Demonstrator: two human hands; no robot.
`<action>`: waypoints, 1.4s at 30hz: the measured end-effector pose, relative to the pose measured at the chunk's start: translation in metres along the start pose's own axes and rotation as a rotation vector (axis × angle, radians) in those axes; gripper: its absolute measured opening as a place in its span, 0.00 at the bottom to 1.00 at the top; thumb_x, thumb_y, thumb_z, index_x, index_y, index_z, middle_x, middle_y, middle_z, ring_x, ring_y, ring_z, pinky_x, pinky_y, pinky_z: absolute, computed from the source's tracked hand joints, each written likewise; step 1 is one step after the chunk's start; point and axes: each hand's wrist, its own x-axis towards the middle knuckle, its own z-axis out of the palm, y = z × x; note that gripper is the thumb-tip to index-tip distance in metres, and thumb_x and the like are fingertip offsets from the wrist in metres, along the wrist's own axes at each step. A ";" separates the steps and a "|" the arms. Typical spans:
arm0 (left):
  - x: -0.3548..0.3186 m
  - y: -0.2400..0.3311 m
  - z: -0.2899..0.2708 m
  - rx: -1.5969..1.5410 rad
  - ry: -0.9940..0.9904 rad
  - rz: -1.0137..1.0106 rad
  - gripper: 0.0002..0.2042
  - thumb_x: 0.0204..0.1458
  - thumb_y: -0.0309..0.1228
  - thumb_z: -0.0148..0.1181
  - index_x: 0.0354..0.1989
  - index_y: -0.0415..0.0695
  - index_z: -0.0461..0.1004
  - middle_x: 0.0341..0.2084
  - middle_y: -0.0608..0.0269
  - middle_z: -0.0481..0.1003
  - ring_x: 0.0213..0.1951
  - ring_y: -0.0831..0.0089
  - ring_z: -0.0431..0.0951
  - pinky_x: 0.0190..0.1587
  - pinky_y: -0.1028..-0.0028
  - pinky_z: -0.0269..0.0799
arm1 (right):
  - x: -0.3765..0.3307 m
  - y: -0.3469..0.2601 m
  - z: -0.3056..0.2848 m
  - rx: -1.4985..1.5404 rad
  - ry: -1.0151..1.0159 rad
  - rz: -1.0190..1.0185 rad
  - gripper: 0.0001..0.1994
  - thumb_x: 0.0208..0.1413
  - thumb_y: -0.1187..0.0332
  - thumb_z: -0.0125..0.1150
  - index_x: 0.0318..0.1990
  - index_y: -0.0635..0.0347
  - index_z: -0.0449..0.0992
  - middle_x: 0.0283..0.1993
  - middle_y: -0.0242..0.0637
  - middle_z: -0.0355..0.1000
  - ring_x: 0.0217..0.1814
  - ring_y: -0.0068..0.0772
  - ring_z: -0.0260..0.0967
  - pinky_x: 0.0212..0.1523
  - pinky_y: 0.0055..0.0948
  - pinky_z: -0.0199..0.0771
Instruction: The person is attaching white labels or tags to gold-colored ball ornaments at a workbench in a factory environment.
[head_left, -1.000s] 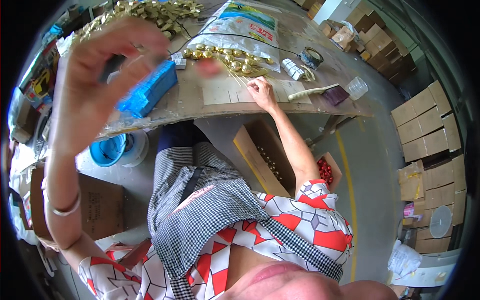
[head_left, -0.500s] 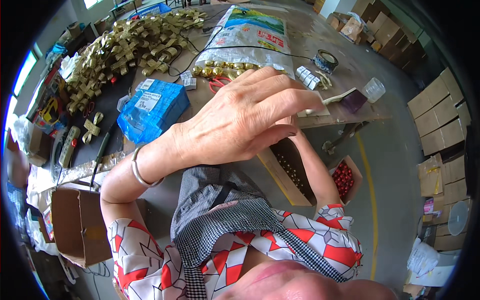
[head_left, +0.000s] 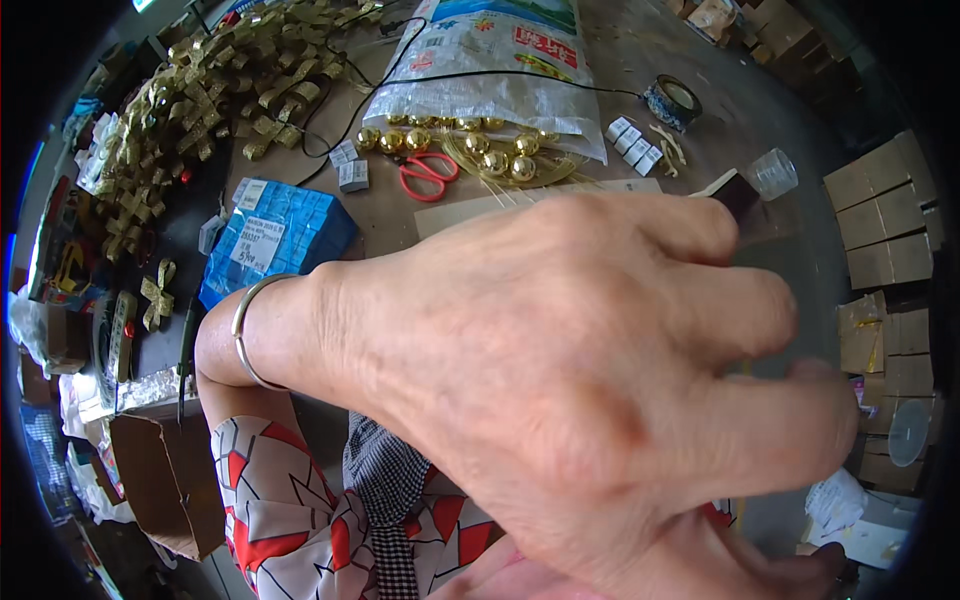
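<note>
My left hand (head_left: 570,350) fills the middle of the view, very near the camera, its back toward me. Its fingers are bent and spread apart, the thumb stands off from the index finger, and nothing shows between them. A metal bangle (head_left: 240,325) circles that wrist. My right hand and forearm do not show. Beyond my knuckles, shiny gold balls (head_left: 495,163) on thin gold wires lie on the table. Red-handled scissors (head_left: 428,178) are beside them. A flat board (head_left: 445,220) is partly covered by my hand.
A blue wrapped package (head_left: 285,235) sits left of my wrist, below a heap of gold ribbon bows (head_left: 190,120). A white printed sack (head_left: 490,85), a tape roll (head_left: 672,103) and a clear cup (head_left: 772,175) lie farther off. Cardboard boxes (head_left: 880,210) line the right.
My left hand has moved toward the camera and to the right, and looks much larger. My right forearm and the boxes of gold and red beads are no longer visible.
</note>
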 end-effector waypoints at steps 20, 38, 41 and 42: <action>0.044 -0.014 0.018 -0.840 0.113 0.076 0.10 0.45 0.19 0.51 0.36 0.41 0.73 0.29 0.57 0.74 0.29 0.64 0.74 0.31 0.71 0.70 | 0.005 0.010 -0.002 0.013 -0.106 -0.067 0.05 0.42 0.73 0.60 0.30 0.57 0.73 0.33 0.35 0.68 0.36 0.41 0.67 0.38 0.36 0.67; 0.006 -0.030 -0.104 -0.728 -0.028 0.125 0.18 0.28 0.24 0.58 0.35 0.39 0.73 0.27 0.55 0.72 0.28 0.60 0.74 0.24 0.68 0.69 | -0.012 0.027 0.002 -0.099 -0.168 -0.050 0.06 0.40 0.75 0.62 0.29 0.58 0.75 0.33 0.35 0.69 0.37 0.37 0.68 0.39 0.34 0.67; -0.012 -0.031 -0.114 -0.715 0.016 0.093 0.18 0.28 0.24 0.58 0.35 0.39 0.73 0.27 0.55 0.72 0.28 0.60 0.74 0.24 0.68 0.69 | -0.004 -0.002 0.010 -0.059 -0.071 0.102 0.08 0.43 0.69 0.60 0.32 0.59 0.75 0.35 0.37 0.68 0.39 0.40 0.66 0.42 0.36 0.66; -0.022 -0.035 -0.121 -0.714 0.032 0.081 0.18 0.28 0.24 0.58 0.35 0.39 0.73 0.27 0.55 0.73 0.28 0.60 0.74 0.24 0.68 0.69 | 0.018 -0.025 -0.006 -0.025 -0.211 0.078 0.12 0.48 0.66 0.59 0.40 0.59 0.73 0.40 0.41 0.68 0.45 0.42 0.63 0.46 0.41 0.61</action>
